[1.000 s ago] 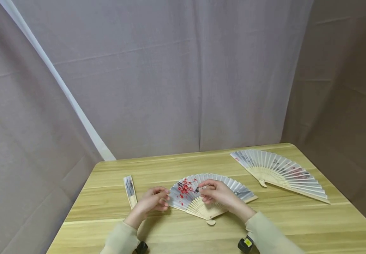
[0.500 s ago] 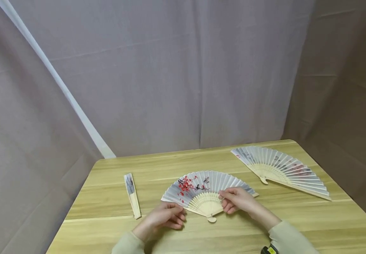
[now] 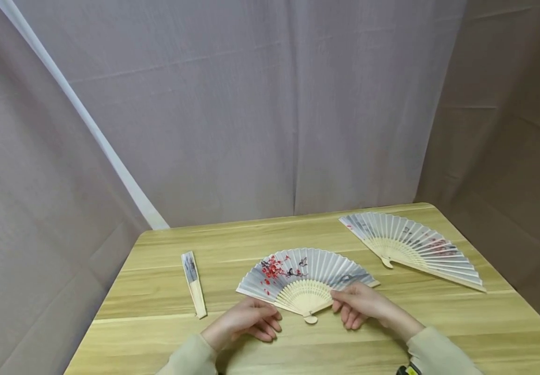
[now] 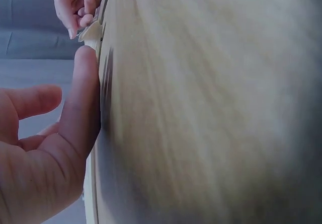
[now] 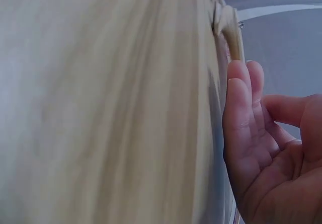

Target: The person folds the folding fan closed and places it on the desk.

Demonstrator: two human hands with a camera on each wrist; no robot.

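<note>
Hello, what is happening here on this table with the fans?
A person sits at a wooden table with an open fan with red blossoms lying flat before them. The left hand and right hand rest open on the table at the fan's near edge. Another open fan lies far right, a folded fan left.

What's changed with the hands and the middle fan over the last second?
Both hands slid off the open fan toward its pivot: the left hand now rests on the table, the right hand beside the sticks. The fan lies flat. The folded fan and far fan stayed.
</note>
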